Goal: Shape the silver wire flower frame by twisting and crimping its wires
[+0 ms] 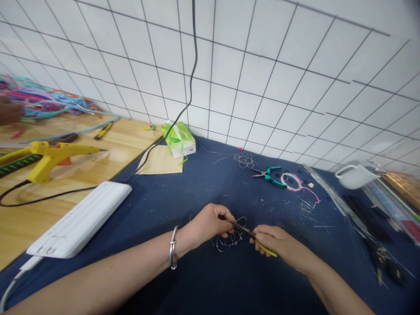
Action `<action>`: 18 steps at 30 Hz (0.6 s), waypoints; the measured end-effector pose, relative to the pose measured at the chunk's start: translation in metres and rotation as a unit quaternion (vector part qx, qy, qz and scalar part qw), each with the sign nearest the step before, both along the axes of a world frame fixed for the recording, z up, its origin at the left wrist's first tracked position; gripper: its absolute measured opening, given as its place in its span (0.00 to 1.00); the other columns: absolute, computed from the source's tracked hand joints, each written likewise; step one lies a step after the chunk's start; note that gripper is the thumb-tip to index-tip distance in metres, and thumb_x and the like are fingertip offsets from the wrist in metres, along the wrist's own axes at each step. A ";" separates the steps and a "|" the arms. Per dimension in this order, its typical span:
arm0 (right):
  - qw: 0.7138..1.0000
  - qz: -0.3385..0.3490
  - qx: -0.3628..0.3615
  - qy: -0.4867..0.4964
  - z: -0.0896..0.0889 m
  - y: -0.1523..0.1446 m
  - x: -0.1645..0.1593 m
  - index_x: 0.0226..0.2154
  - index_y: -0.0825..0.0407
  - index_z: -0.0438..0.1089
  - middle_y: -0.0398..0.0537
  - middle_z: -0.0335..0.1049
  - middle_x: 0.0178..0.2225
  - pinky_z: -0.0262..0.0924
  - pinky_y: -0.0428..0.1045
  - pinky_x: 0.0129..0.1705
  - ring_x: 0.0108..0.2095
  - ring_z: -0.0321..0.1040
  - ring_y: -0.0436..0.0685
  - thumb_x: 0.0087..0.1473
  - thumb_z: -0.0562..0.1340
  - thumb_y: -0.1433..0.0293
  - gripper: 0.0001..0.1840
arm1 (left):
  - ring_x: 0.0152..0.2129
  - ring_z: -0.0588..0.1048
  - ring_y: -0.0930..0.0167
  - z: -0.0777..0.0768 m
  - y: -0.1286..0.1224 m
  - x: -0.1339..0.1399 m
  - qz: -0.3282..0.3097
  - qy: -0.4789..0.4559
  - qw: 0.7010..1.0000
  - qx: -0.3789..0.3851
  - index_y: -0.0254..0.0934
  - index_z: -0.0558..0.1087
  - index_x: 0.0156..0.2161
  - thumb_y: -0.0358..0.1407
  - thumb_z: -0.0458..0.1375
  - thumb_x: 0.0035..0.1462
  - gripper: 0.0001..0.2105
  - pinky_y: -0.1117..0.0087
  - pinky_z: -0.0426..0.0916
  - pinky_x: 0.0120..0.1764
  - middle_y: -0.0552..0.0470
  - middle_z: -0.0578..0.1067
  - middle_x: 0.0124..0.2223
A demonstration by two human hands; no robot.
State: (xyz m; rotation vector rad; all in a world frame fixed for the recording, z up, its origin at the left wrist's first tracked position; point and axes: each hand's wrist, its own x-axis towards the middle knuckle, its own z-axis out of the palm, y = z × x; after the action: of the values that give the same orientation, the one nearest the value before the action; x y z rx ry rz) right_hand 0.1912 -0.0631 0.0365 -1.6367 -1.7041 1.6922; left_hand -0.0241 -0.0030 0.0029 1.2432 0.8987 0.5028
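Observation:
My left hand [213,222] pinches a thin silvery wire piece [231,239] whose loops hang below and beside the fingers. A silver bangle [173,247] sits on my left wrist. My right hand [274,240] is closed round yellow-handled pliers [269,251], their dark jaws pointing left and meeting the wire at my left fingertips. Whether the jaws are fully closed on the wire is too small to tell. Both hands are just above the dark blue cloth [197,280].
Teal-handled pliers [274,177], a wire coil [245,160] and a white ring [291,182] lie beyond my hands. A power strip [80,218], yellow glue gun [52,159] and tissue pack [179,139] are left. Another person's hand [9,110] is far left; a white mug [357,175] stands right.

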 end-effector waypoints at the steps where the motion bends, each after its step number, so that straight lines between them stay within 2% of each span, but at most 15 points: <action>1: 1.000 0.000 -0.001 -0.002 0.000 0.000 0.000 0.35 0.54 0.66 0.45 0.64 0.30 0.55 0.44 0.30 0.29 0.60 0.48 0.55 0.50 0.57 0.18 | 0.22 0.72 0.74 0.000 0.001 -0.001 -0.005 0.001 1.000 -0.001 0.32 0.72 0.29 0.31 0.57 0.44 0.05 0.73 0.68 0.28 0.51 0.75 0.27; 6: 1.000 0.001 -0.002 -0.004 -0.001 0.000 -0.001 0.35 0.53 0.66 0.44 0.64 0.29 0.54 0.43 0.30 0.28 0.59 0.48 0.55 0.51 0.59 0.16 | 0.25 0.73 0.72 0.002 0.003 -0.003 -0.023 0.004 1.000 0.003 0.32 0.72 0.29 0.32 0.57 0.44 0.05 0.71 0.69 0.30 0.50 0.75 0.28; 12: 1.000 0.011 0.013 -0.008 0.000 0.001 -0.001 0.34 0.53 0.66 0.43 0.64 0.28 0.53 0.43 0.30 0.28 0.59 0.48 0.54 0.52 0.60 0.15 | 0.24 0.73 0.73 0.010 0.002 -0.005 -0.043 0.003 0.999 0.011 0.32 0.71 0.28 0.30 0.58 0.44 0.04 0.71 0.69 0.29 0.50 0.75 0.27; 18: 0.999 0.018 0.031 0.002 0.001 0.000 -0.001 0.33 0.53 0.66 0.42 0.63 0.27 0.53 0.44 0.31 0.28 0.59 0.48 0.54 0.52 0.62 0.13 | 0.23 0.73 0.72 0.006 0.003 -0.007 -0.064 -0.002 0.998 0.003 0.32 0.71 0.29 0.30 0.58 0.43 0.05 0.71 0.69 0.28 0.50 0.75 0.26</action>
State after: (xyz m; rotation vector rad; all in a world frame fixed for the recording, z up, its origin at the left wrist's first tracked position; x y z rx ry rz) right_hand 0.1904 -0.0633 0.0374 -1.5844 -1.7753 1.6406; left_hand -0.0313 0.0000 0.0087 1.2950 0.8086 0.4052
